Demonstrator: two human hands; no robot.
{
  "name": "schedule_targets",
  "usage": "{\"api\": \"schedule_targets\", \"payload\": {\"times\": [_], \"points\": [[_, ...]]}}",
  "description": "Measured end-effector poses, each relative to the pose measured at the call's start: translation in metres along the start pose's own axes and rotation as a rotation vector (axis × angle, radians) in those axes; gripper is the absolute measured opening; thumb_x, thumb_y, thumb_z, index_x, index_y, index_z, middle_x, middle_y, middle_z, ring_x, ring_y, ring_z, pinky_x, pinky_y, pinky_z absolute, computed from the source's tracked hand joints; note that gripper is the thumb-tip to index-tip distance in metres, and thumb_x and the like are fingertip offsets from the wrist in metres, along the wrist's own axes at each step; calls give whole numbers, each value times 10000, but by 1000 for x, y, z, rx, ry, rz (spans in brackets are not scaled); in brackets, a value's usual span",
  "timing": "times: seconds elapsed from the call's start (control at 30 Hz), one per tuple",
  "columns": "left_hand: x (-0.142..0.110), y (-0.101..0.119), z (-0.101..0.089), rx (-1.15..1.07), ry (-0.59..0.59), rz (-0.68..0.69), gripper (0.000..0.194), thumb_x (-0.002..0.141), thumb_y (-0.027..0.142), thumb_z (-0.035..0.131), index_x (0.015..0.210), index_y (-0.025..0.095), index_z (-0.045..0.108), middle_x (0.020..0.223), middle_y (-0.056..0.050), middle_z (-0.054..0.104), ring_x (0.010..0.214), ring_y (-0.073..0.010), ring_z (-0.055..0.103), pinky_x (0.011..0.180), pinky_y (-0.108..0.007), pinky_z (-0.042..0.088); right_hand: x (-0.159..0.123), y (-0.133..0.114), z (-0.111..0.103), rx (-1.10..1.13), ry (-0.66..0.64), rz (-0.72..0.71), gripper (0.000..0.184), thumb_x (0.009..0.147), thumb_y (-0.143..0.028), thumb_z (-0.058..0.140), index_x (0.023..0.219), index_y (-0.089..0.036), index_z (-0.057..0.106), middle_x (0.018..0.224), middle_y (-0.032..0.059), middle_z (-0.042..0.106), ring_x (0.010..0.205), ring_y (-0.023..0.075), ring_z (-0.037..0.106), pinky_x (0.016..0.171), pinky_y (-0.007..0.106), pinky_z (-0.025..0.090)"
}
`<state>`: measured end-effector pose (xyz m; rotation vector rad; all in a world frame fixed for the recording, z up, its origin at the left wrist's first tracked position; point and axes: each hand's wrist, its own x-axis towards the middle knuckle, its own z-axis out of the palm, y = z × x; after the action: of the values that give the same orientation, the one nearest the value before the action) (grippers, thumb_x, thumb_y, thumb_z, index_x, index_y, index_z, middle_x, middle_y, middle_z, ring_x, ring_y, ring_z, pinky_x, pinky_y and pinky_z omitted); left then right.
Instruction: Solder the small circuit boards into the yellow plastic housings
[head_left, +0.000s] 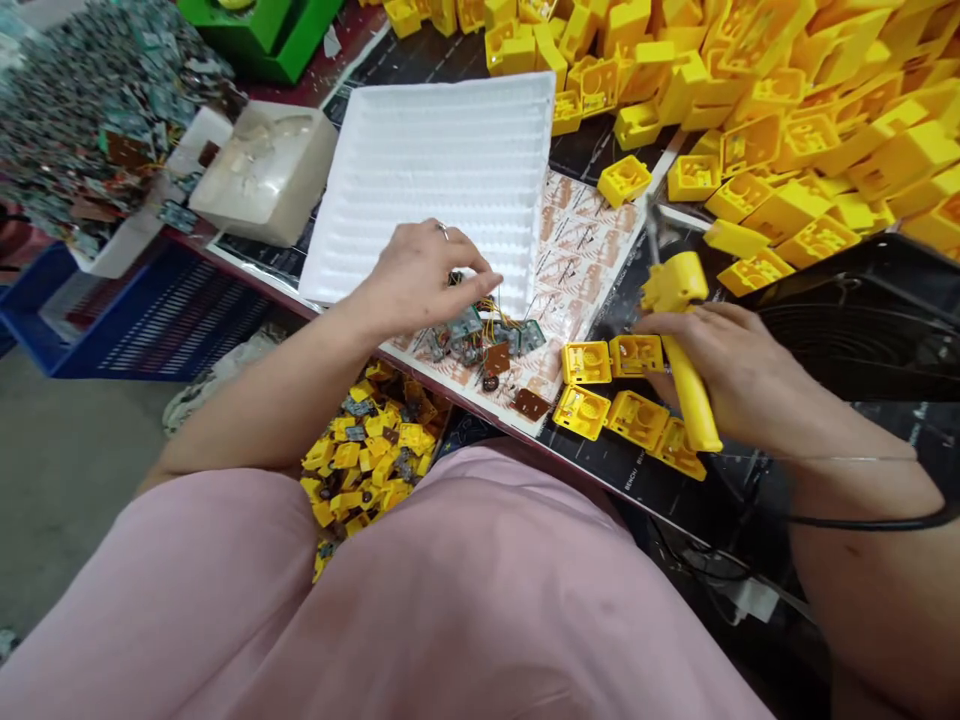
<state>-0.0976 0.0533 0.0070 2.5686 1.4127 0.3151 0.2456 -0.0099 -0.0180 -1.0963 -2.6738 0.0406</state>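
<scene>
My left hand (pixel 427 275) is over a small heap of circuit boards (pixel 472 335) with thin coloured wires. Its thumb and forefinger are pinched together, with wires (pixel 454 279) showing between the fingers. In my right hand (pixel 739 365) is a yellow glue gun (pixel 694 390), its nozzle pointing away from me. Beneath and beside the gun, several open yellow plastic cases (pixel 585 412) sit in two rows at the table's front edge. Brown board pieces (pixel 532 404) and a small round dark part (pixel 490 383) lie between the heap and the cases.
Behind my left hand lies a white ridged foam tray (pixel 442 130). Yellow cases (pixel 817 130) are piled across the back right. At left are a whitish block (pixel 262 170), a mass of circuit boards (pixel 97 110) and a blue crate (pixel 142 310). A black cord (pixel 870 522) crosses my right forearm.
</scene>
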Motion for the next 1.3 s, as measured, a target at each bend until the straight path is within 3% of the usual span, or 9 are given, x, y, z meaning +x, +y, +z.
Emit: {"api": "schedule_targets", "payload": {"times": [0.27, 0.43, 0.77, 0.9, 0.93, 1.0, 1.1, 1.2, 1.3], "points": [[6, 34, 40, 4, 31, 14, 403, 903, 530, 543, 1089, 230, 735, 1120, -62, 722, 1058, -272, 577, 979, -461, 380, -5, -7, 1, -149, -60, 57, 289, 958, -207, 493, 1242, -239, 541, 907, 65, 732, 765, 202, 667, 776, 348, 474], [12, 31, 39, -73, 23, 83, 195, 875, 318, 562, 867, 195, 712, 1049, -53, 730, 1021, -251, 623, 931, -445, 442, -2, -24, 3, -51, 102, 89, 301, 968, -366, 574, 1222, -212, 530, 997, 79, 726, 899, 222, 681, 902, 377, 484], [41, 3, -27, -1203, 336, -223, 125, 1036, 291, 483, 1085, 178, 501, 1066, 46, 738, 1000, -94, 696, 925, -343, 567, 10, -40, 30, 107, 93, 155, 353, 930, -369, 623, 1231, -205, 542, 891, 34, 711, 824, 222, 680, 851, 378, 487], [74, 23, -51, -1403, 390, -354, 552, 1003, 108, -62, 1318, 28, 384, 1050, 35, 623, 1294, -108, 568, 911, -242, 469, 16, -43, 32, 121, 129, 208, 389, 925, -404, 618, 1249, -210, 526, 1037, 77, 715, 964, 260, 680, 956, 446, 487], [79, 29, -50, -1399, 393, -332, 595, 986, 100, -83, 1254, 40, 445, 983, 45, 608, 1270, -105, 589, 878, -227, 481, 17, -44, 33, 134, 132, 222, 387, 932, -402, 607, 1258, -212, 519, 1063, 80, 712, 975, 258, 678, 950, 444, 496], [79, 39, -38, -1358, 361, -152, 349, 1045, 177, 213, 986, 121, 553, 807, 64, 603, 997, -90, 701, 757, -210, 540, 17, -46, 33, 142, 128, 252, 383, 944, -380, 594, 1276, -211, 508, 1086, 82, 707, 971, 248, 679, 909, 422, 518], [60, 52, -5, -1122, 23, 195, 140, 869, 250, 678, 784, 180, 591, 701, 54, 651, 658, -77, 620, 649, -264, 556, 9, -48, 29, 107, 115, 253, 387, 945, -333, 603, 1293, -199, 500, 1046, 75, 713, 921, 228, 689, 885, 401, 534], [36, 65, 29, -566, -244, 350, 76, 866, 239, 640, 850, 179, 684, 736, 7, 717, 691, -127, 660, 709, -302, 537, -5, -54, 18, 99, 145, 230, 355, 949, -360, 620, 1269, -233, 531, 1002, 43, 726, 905, 208, 704, 951, 402, 533], [24, 75, 50, -153, -240, 412, 163, 881, 180, 556, 878, 188, 719, 747, -15, 741, 733, -156, 680, 807, -339, 501, -22, -67, 2, 67, 360, 316, 246, 903, -334, 697, 1134, -291, 622, 938, 0, 735, 800, 183, 709, 827, 342, 566]]}}
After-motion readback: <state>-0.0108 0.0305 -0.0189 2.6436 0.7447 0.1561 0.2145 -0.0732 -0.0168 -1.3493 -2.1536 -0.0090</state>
